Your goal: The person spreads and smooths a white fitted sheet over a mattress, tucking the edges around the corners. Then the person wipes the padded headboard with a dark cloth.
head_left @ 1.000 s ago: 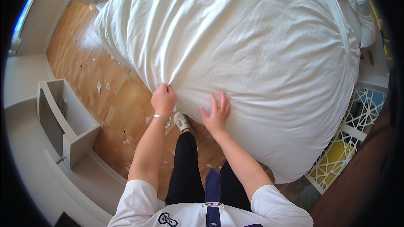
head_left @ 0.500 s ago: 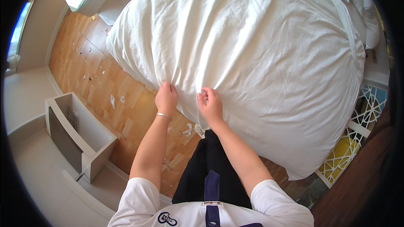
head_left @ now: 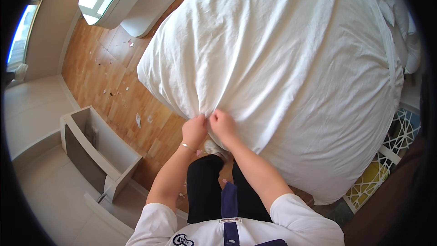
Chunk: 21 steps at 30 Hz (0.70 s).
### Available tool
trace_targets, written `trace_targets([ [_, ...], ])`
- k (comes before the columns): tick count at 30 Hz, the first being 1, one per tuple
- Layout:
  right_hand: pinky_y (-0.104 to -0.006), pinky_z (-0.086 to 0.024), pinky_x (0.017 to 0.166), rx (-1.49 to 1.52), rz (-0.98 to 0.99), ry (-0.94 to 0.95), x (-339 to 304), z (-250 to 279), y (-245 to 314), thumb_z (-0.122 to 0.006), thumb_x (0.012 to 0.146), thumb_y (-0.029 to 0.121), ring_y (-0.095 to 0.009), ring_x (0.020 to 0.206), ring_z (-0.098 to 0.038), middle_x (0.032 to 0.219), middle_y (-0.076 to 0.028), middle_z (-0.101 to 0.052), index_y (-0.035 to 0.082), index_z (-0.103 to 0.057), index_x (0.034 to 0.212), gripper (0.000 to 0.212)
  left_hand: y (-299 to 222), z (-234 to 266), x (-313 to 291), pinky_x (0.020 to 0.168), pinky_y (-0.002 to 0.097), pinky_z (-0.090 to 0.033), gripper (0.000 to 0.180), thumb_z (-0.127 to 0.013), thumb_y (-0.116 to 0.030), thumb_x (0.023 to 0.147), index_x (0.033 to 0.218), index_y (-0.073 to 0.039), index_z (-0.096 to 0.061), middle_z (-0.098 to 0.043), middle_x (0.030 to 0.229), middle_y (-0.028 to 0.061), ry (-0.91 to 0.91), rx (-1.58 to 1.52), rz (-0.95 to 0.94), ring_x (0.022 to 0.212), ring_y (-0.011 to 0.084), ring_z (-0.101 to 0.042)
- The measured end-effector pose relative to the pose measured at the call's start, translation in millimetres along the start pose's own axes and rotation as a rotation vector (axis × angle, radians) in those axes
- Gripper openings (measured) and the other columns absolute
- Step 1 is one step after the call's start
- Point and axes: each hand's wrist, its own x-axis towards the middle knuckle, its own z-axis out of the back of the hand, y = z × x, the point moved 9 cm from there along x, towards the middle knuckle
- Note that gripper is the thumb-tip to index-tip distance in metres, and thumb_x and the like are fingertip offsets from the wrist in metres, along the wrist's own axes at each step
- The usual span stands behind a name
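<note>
A large white duvet (head_left: 282, 54) with long creases covers the bed in front of me. At its near left edge my left hand (head_left: 195, 130) is closed on the fabric. Right beside it my right hand (head_left: 221, 126) grips the same edge, the two fists almost touching. Folds fan out from the gripped spot toward the far side. Both sets of fingertips are partly hidden by the hands and the cloth. A thin bracelet (head_left: 188, 147) circles my left wrist.
Scraps litter the wooden floor (head_left: 123, 70) on the left. An open pale drawer unit (head_left: 98, 150) stands at lower left, and a white rounded table (head_left: 114, 0) at far left. A white lattice screen (head_left: 387, 164) lies to the right. My shoe (head_left: 214, 149) is beside the bed.
My hands have drawn together and closed tighter on the duvet edge, pulling it toward me. My view has shifted, and one foot has stepped forward.
</note>
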Motion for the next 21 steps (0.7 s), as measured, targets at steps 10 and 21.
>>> trace_targets([
  [10,-0.0453,-0.044,0.056,-0.129,-0.12,-0.172,40.9,-50.8,34.6,-0.059,0.084,0.019,-0.035,0.062,-0.057,0.067,-0.013,-0.059,0.008,-0.052,0.076,0.016,171.9,84.3,56.7,0.072,0.0417,-0.049,0.022,-0.061,-0.02,0.088,0.102,-0.003,-0.058,-0.06,0.098,0.0167,-0.295,-0.424,0.242,0.079,0.0336,-0.061],
  [21,-0.0309,-0.043,0.055,0.228,-0.185,-0.295,101.0,-165.5,136.2,-0.061,0.089,0.016,-0.015,0.056,-0.051,0.063,-0.005,-0.056,0.004,-0.054,0.084,0.014,236.2,156.2,175.2,0.07,0.047,-0.046,0.019,-0.052,-0.02,0.09,0.082,-0.003,-0.057,-0.061,0.082,0.019,-0.081,-0.341,-0.028,0.079,0.0402,-0.059],
])
